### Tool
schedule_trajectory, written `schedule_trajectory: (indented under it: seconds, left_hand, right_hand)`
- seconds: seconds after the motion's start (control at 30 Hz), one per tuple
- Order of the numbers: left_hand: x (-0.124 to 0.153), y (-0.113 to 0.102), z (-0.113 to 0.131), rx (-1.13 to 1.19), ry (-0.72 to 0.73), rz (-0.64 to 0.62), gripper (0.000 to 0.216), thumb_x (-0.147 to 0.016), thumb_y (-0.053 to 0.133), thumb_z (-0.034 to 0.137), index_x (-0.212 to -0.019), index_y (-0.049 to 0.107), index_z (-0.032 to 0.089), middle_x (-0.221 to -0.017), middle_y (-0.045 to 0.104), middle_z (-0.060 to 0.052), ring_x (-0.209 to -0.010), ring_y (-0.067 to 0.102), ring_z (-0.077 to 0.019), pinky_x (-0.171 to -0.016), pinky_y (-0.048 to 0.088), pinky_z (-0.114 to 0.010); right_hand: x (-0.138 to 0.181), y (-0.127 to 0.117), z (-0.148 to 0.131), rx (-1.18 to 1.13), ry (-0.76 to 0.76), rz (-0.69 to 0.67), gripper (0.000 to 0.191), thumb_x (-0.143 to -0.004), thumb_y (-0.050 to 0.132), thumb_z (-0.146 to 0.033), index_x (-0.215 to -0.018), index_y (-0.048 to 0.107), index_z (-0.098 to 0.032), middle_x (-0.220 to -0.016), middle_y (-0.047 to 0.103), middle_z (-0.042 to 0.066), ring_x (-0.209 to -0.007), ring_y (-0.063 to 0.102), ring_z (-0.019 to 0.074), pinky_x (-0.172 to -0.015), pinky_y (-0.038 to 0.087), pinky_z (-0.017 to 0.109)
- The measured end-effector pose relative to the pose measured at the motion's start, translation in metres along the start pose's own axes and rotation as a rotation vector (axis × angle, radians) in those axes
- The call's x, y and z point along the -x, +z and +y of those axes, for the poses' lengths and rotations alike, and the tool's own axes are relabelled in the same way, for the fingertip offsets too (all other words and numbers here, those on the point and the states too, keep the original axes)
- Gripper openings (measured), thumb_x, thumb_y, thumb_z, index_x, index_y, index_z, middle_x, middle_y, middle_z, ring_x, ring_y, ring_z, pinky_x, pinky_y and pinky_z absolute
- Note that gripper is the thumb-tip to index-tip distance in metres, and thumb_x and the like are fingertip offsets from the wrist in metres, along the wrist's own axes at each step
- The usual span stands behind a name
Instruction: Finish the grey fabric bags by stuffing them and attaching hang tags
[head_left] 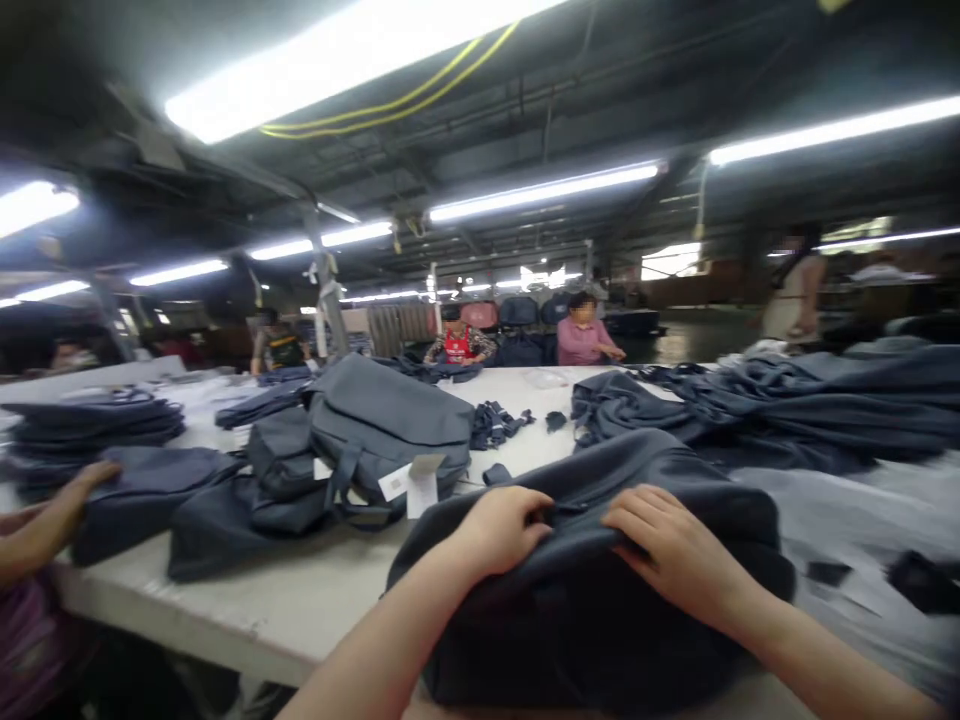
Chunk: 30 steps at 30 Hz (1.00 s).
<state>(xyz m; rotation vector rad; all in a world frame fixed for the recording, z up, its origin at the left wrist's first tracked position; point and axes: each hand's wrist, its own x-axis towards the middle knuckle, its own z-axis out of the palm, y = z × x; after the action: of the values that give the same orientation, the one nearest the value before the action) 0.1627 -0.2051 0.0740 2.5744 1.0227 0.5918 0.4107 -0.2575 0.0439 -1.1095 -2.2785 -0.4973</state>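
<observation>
A dark navy fabric bag (600,620) stands at the table's front edge, right before me. My left hand (504,528) is closed on its top edge, thumb and fingers curled near the opening. A short way to the right, my right hand (667,545) grips the same edge, fingers bent over the fabric. Between the two hands the cloth is drawn into folds along the top seam. The bag's inside is hidden. Left of it lies another navy bag (390,410) with a strap and white paper tags (421,487).
Stacked navy pieces (97,425) lie at left, where a co-worker's hand (90,480) touches one. A heap of navy fabric (787,400) and clear plastic sheeting (817,500) cover the right side. Other people work beyond the white table (315,590).
</observation>
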Motion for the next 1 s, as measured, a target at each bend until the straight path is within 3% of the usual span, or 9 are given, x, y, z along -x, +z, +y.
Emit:
schedule_trajectory:
  seconds: [0.1,0.23,0.33,0.43,0.63,0.73,0.83,1.0]
  left_hand:
    - [-0.03,0.003,0.009,-0.218,0.085,-0.128,0.041,-0.082,0.064,0.044,-0.118,0.064,0.023,-0.106,0.071,-0.009,-0.096,0.066,-0.0296,-0.085,0.054,-0.043]
    - [-0.048,0.015,0.023,-0.381,0.049,-0.214,0.036,-0.09,0.048,0.04,-0.115,0.06,0.016,-0.103,0.071,-0.015,-0.091,0.068,-0.0324,-0.074,0.057,-0.044]
    - [-0.048,0.026,0.03,-0.429,-0.016,-0.175,0.035,-0.091,0.043,0.035,-0.108,0.06,0.009,-0.099,0.07,-0.019,-0.087,0.069,-0.0333,-0.068,0.057,-0.044]
    - [-0.046,0.033,0.031,-0.43,-0.026,-0.143,0.031,-0.09,0.044,0.033,-0.099,0.062,0.009,-0.096,0.07,-0.02,-0.087,0.069,-0.0322,-0.068,0.057,-0.043]
    - [-0.04,0.032,0.023,-0.209,-0.09,0.024,0.024,-0.085,0.053,0.036,-0.095,0.062,0.017,-0.091,0.07,-0.01,-0.084,0.066,-0.0254,-0.076,0.053,-0.037]
    - [-0.04,0.034,0.023,-0.138,-0.039,0.072,0.015,-0.087,0.05,0.03,-0.093,0.06,0.02,-0.09,0.069,-0.004,-0.082,0.063,-0.0195,-0.076,0.05,-0.031]
    - [-0.036,0.037,0.031,-0.05,0.01,0.146,0.01,-0.086,0.052,0.027,-0.088,0.06,0.021,-0.088,0.069,-0.002,-0.082,0.063,-0.019,-0.076,0.049,-0.03]
    - [-0.028,0.037,0.043,-0.05,0.119,0.193,0.01,-0.083,0.05,0.021,-0.084,0.06,0.02,-0.086,0.068,-0.004,-0.082,0.062,-0.0206,-0.074,0.048,-0.031]
  right_hand:
    - [0.004,0.005,0.01,0.006,-0.079,0.051,0.018,-0.08,0.057,-0.012,-0.094,0.064,-0.022,-0.093,0.066,0.004,-0.086,0.061,0.0203,-0.085,0.046,0.036]
    - [0.013,0.017,0.027,0.058,-0.178,0.113,0.025,-0.077,0.063,-0.02,-0.102,0.065,-0.025,-0.097,0.07,0.003,-0.087,0.065,0.0208,-0.084,0.05,0.034]
    - [0.022,0.031,0.039,0.068,-0.188,0.112,0.032,-0.074,0.068,-0.024,-0.106,0.066,-0.028,-0.104,0.071,0.002,-0.092,0.067,0.0231,-0.087,0.051,0.036]
    - [0.026,0.036,0.04,0.02,-0.102,0.066,0.033,-0.073,0.068,-0.022,-0.105,0.068,-0.031,-0.106,0.071,0.002,-0.096,0.066,0.0257,-0.091,0.05,0.039]
    - [0.013,-0.006,0.0,-0.149,0.08,-0.127,0.023,-0.078,0.062,-0.018,-0.098,0.069,-0.026,-0.104,0.068,0.007,-0.097,0.063,0.0262,-0.096,0.048,0.045]
    - [0.003,-0.023,-0.012,-0.232,0.162,-0.116,0.028,-0.086,0.056,-0.03,-0.111,0.065,-0.021,-0.113,0.065,0.012,-0.104,0.061,0.0273,-0.098,0.047,0.044]
    - [-0.008,-0.028,-0.013,-0.245,0.32,-0.113,0.035,-0.088,0.046,-0.022,-0.119,0.062,-0.017,-0.115,0.066,0.013,-0.105,0.063,0.0256,-0.094,0.049,0.039]
    - [-0.034,-0.023,-0.011,-0.224,0.341,-0.294,0.022,-0.073,0.051,-0.011,-0.087,0.065,-0.02,-0.087,0.072,0.005,-0.085,0.068,0.0242,-0.074,0.049,0.031]
